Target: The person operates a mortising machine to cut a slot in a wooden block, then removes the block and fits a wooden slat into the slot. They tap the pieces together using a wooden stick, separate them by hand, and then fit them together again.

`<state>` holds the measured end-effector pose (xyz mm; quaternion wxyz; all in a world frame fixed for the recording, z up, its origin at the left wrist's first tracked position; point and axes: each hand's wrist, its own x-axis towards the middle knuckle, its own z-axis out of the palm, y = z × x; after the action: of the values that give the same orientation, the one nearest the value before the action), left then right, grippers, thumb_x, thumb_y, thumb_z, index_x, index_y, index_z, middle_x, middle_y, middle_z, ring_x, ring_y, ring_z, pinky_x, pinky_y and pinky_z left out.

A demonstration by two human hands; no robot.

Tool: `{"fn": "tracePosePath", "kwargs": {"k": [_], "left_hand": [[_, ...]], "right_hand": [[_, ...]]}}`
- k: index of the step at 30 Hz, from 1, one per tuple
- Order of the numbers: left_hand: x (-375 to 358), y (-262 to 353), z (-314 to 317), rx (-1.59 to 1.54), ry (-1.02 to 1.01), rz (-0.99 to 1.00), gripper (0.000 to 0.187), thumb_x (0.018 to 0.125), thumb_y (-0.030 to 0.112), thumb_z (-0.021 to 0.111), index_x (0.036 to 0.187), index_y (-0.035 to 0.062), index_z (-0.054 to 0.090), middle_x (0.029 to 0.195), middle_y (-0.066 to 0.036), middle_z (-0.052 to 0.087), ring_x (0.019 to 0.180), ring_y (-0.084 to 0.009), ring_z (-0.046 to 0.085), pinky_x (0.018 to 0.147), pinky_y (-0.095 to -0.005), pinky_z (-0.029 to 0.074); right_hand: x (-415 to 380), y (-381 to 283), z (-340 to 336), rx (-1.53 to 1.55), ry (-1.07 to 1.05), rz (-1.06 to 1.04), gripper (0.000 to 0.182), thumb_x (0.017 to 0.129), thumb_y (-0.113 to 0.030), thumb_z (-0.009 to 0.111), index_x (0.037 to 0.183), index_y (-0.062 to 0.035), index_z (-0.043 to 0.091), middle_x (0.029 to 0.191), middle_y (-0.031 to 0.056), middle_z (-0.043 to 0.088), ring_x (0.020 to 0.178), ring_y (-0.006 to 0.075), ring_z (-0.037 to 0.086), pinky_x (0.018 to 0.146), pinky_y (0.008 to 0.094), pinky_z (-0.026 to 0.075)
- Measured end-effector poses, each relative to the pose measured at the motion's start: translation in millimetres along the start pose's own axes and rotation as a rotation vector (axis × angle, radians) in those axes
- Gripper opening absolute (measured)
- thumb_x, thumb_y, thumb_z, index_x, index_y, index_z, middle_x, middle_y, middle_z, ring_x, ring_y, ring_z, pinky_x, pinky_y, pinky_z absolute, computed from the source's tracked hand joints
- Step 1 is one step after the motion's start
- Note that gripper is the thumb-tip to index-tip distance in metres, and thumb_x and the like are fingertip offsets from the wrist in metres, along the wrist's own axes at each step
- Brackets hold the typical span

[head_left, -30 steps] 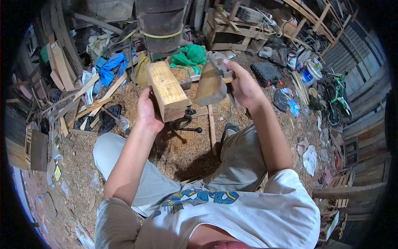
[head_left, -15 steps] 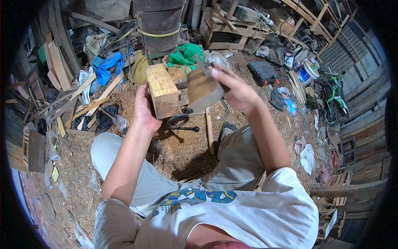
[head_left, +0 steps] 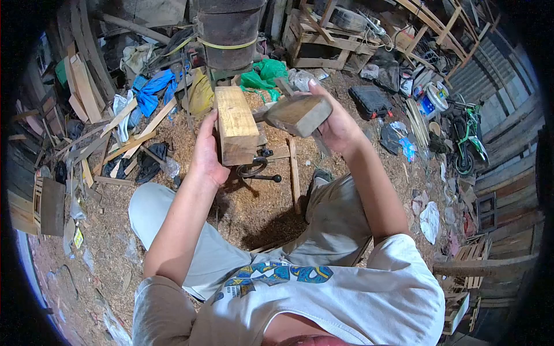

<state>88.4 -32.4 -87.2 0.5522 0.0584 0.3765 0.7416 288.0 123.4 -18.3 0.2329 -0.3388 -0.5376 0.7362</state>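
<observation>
My left hand (head_left: 209,147) grips a squared wooden block (head_left: 236,118), pale yellow on its upper face and browner at the near end. The palm presses against the block's left side. In my right hand (head_left: 339,124) is a second, darker wooden block (head_left: 301,115), tilted, held at its right end with the thumb along the top edge. The two blocks are side by side with a narrow gap between them. Below them shows a dark metal handwheel (head_left: 253,168) with a knobbed handle; most of what it belongs to is hidden behind the blocks.
Wood shavings (head_left: 259,213) cover the floor between my knees. A wooden strip (head_left: 295,176) lies ahead of my right foot. Beyond stand a dark drum (head_left: 228,57) and a green plastic bag (head_left: 268,75). Scrap boards (head_left: 130,141) lie left; a black case (head_left: 369,101) lies right.
The right-hand block has turned and tipped, so its lighter end now faces me. The left-hand block stays in much the same place. The whole view has shifted slightly.
</observation>
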Motion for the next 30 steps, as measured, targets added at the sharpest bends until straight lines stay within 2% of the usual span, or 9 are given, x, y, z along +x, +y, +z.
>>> {"fn": "tracePosePath", "kwargs": {"k": [4,9,10,13,17,19,22,26,30], "left_hand": [[-10.0,0.4,12.4,0.115,0.010,-0.012,0.062,0.103,0.058,0.055,0.143,0.0114,0.061,0.133,-0.011,0.070,0.120,-0.0274,0.069,0.104,-0.0468,0.053],[-17.8,-3.1,15.7,0.133,-0.014,-0.073,0.064,0.103,0.063,0.055,0.144,0.0135,0.061,0.139,-0.008,0.068,0.121,-0.0249,0.067,0.105,-0.0439,0.052],[-19.4,-2.7,16.9,0.157,-0.013,-0.084,0.068,0.103,0.064,0.053,0.148,0.0128,0.058,0.140,-0.009,0.067,0.124,-0.0250,0.066,0.106,-0.0446,0.052],[-15.5,-4.0,11.5,0.174,-0.046,-0.094,0.072,0.104,0.067,0.050,0.151,0.0127,0.055,0.143,-0.009,0.065,0.126,-0.0244,0.065,0.106,-0.0444,0.051],[-15.6,-5.1,12.8,0.167,-0.056,-0.151,0.064,0.106,0.062,0.051,0.146,0.0128,0.060,0.138,-0.009,0.068,0.121,-0.0233,0.068,0.103,-0.0433,0.054],[-19.0,-4.8,16.4,0.163,-0.058,-0.163,0.065,0.106,0.063,0.051,0.146,0.0128,0.060,0.139,-0.009,0.068,0.121,-0.0235,0.068,0.103,-0.0436,0.054],[-24.8,-4.0,21.7,0.173,-0.040,-0.195,0.065,0.106,0.063,0.051,0.147,0.0132,0.060,0.139,-0.009,0.068,0.121,-0.0238,0.068,0.103,-0.0443,0.054],[-20.7,-7.5,18.4,0.168,-0.063,-0.191,0.065,0.106,0.063,0.049,0.148,0.0138,0.059,0.141,-0.009,0.067,0.124,-0.0242,0.067,0.105,-0.0448,0.053],[-17.6,-4.6,18.1,0.179,-0.049,-0.182,0.067,0.106,0.065,0.047,0.149,0.0141,0.058,0.144,-0.010,0.065,0.127,-0.0250,0.066,0.107,-0.0450,0.052]], "right_hand": [[4.6,9.7,-12.0,-0.021,-0.151,0.043,0.063,0.101,-0.069,0.057,0.122,-0.0104,0.064,0.096,0.0011,0.070,0.079,0.0122,0.061,0.063,0.0294,0.048],[6.3,28.2,-22.2,0.000,-0.448,-0.142,0.073,0.097,-0.062,0.070,0.141,-0.0063,0.052,0.100,0.0031,0.061,0.082,0.0117,0.055,0.070,0.0266,0.046],[7.4,29.4,-24.9,-0.058,-0.397,-0.155,0.080,0.094,-0.052,0.079,0.148,-0.0036,0.046,0.099,0.0031,0.058,0.084,0.0127,0.053,0.072,0.0278,0.046],[8.0,26.7,-27.2,-0.154,-0.350,-0.158,0.093,0.091,-0.045,0.084,0.156,0.0001,0.037,0.101,0.0032,0.059,0.085,0.0137,0.054,0.073,0.0300,0.048],[7.6,16.1,-28.6,-0.308,-0.261,-0.201,0.098,0.089,-0.043,0.086,0.157,0.0051,0.036,0.108,0.0050,0.062,0.090,0.0140,0.057,0.077,0.0308,0.050],[7.1,7.5,-25.7,-0.470,-0.330,-0.279,0.097,0.086,-0.043,0.087,0.155,0.0067,0.040,0.120,0.0106,0.066,0.102,0.0154,0.061,0.086,0.0312,0.053],[0.0,6.9,-19.3,-0.462,-0.297,-0.320,0.091,0.085,-0.046,0.086,0.152,0.0041,0.049,0.131,0.0141,0.066,0.115,0.0183,0.063,0.098,0.0343,0.053],[4.2,-0.1,-22.5,-0.633,-0.424,-0.416,0.084,0.085,-0.045,0.085,0.149,0.0001,0.056,0.134,0.0146,0.067,0.122,0.0227,0.062,0.109,0.0386,0.048],[5.4,-0.1,-23.9,-0.831,-0.375,-0.476,0.086,0.083,-0.045,0.086,0.149,0.0011,0.055,0.133,0.0168,0.068,0.122,0.0240,0.063,0.109,0.0390,0.048]]}}
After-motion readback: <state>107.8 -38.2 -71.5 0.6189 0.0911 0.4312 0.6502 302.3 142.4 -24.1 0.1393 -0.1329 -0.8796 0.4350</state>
